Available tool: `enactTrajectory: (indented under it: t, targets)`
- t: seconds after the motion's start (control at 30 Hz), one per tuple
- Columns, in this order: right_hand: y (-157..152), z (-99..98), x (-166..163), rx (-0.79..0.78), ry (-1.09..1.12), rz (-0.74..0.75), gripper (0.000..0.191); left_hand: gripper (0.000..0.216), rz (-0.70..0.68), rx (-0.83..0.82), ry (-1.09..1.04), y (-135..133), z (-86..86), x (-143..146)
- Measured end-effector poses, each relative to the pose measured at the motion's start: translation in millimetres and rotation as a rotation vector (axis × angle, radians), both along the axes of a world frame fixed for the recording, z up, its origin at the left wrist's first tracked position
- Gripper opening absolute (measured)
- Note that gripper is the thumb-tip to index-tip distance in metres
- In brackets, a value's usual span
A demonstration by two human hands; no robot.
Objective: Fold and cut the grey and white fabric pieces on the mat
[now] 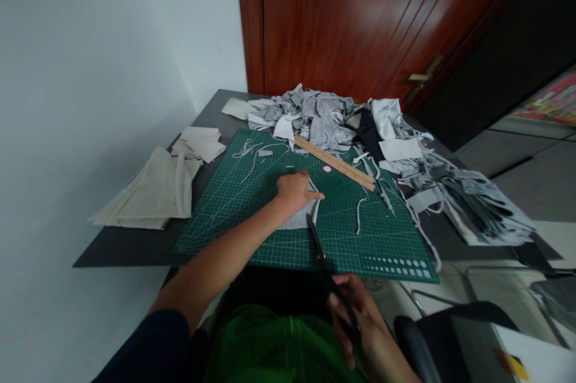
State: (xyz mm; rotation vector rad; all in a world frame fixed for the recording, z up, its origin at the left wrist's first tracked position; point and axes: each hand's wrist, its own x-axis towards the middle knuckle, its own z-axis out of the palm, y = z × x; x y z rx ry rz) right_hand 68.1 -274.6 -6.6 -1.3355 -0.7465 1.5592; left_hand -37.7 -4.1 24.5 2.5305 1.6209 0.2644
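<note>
- Legible text, labels, brands and numbers: none.
- Green cutting mat (344, 238): white grid lines cover the surface; any scale figures are too small to read.
- Near right corner of the mat: two rows of small white shapes (406, 264) increase in size from left to right; no lettering is distinguishable.
- Wood-coloured ruler (335, 162): graduations and figures are not resolvable.
- Multicoloured panel (551, 98), right edge: content is unreadable.
- White surface (542, 353), lower right: a yellow and dark graphic shows; no characters are readable.
</note>
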Motion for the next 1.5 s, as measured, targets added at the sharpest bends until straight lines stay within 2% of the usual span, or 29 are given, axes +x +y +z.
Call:
enactTrajectory:
  t: [0.17,0.33,0.53,0.67,0.83,1.2,1.4,1.5]
  targets:
    - [-1,3.2,14,-0.011,0.022,-0.169,0.05,0.064,-0.092,0.112,-0.035,-11,-8.9,12]
    - [2,13.1,19,-0.024,0.126,-0.253,0.047,0.031,-0.413,0.241,-0.02,-10,-16.9,14]
    - [-5,7.5,20,-0.015,0.086,-0.277,0.048,0.021,-0.749,0.112,-0.159,-2,-17.4,7]
    - [-15,-4.7,21,0.0,0.024,-0.252,0.049,0.015,-0.879,0.044,-0.242,0,-17.2,6]
    - [-23,-12.7,23,0.028,-0.034,-0.216,0.05,0.02,-0.946,0.02,-0.303,3,-23.0,8]
    - [-23,-8.8,32,0.059,-0.033,-0.181,0.049,0.039,-1.015,0.073,-0.292,4,-29.0,11]
    - [-20,-7.6,36,0.046,0.012,-0.277,0.046,0.035,-1.006,0.071,-0.289,5,-29.8,11]
    - [-19,-5.5,38,0.032,0.012,-0.279,0.047,0.023,-1.016,0.084,-0.274,4,-28.4,12]
